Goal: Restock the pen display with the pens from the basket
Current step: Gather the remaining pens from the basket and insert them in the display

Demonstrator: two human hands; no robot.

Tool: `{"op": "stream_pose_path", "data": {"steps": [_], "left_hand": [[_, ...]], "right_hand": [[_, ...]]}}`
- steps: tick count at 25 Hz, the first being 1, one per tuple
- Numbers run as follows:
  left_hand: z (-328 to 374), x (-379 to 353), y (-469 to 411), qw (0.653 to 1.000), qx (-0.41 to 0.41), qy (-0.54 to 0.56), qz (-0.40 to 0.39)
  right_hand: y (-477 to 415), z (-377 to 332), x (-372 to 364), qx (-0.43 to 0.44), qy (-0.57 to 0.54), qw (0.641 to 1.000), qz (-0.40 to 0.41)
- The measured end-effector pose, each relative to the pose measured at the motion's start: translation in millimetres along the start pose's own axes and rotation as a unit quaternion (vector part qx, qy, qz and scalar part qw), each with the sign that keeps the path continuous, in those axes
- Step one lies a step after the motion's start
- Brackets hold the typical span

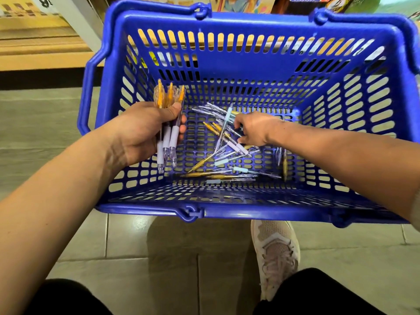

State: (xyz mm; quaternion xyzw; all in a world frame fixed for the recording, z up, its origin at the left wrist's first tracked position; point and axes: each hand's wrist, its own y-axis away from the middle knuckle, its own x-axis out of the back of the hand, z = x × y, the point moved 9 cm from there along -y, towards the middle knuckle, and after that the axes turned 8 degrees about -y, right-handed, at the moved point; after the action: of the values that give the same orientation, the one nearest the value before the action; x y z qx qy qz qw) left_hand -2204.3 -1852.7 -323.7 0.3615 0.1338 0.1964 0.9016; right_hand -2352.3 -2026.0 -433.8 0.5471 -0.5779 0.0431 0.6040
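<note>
Pens (227, 160) lie loose on the bottom of the blue plastic basket (250, 19), which stands on a grey tiled floor (91, 242); its right rim is cut off by the frame. Blurred shelving (34, 48) stands behind. The left hand (145, 130) grips a bundle of lilac-grip pens (169, 135), tips down, over the basket's left side. The right hand (256, 130) reaches into the pile, fingers curled; whether they pinch a pen I cannot tell.

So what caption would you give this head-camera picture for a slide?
Left hand grips a bundle of pens while the right hand reaches among loose pens in a blue basket.
</note>
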Motion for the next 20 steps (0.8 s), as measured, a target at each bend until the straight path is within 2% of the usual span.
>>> {"op": "stream_pose_path", "data": {"steps": [5,9,15,20], "left_hand": [[-1,2,-5,1.0,-0.002,0.003,-0.002],[-3,3,-4,1.0,0.0,0.005,-0.006],[0,0,1,0.999,0.001,0.032,-0.003],[3,-3,5,0.998,-0.001,0.058,-0.006]], "right_hand": [[1,7,-4,-0.007,0.008,0.999,-0.036],[1,-4,-3,0.005,-0.022,1.0,-0.008],[6,-24,-16,0.011,-0.018,0.999,-0.034],[3,-25,-23,-0.025,-0.02,0.997,-0.073]]}}
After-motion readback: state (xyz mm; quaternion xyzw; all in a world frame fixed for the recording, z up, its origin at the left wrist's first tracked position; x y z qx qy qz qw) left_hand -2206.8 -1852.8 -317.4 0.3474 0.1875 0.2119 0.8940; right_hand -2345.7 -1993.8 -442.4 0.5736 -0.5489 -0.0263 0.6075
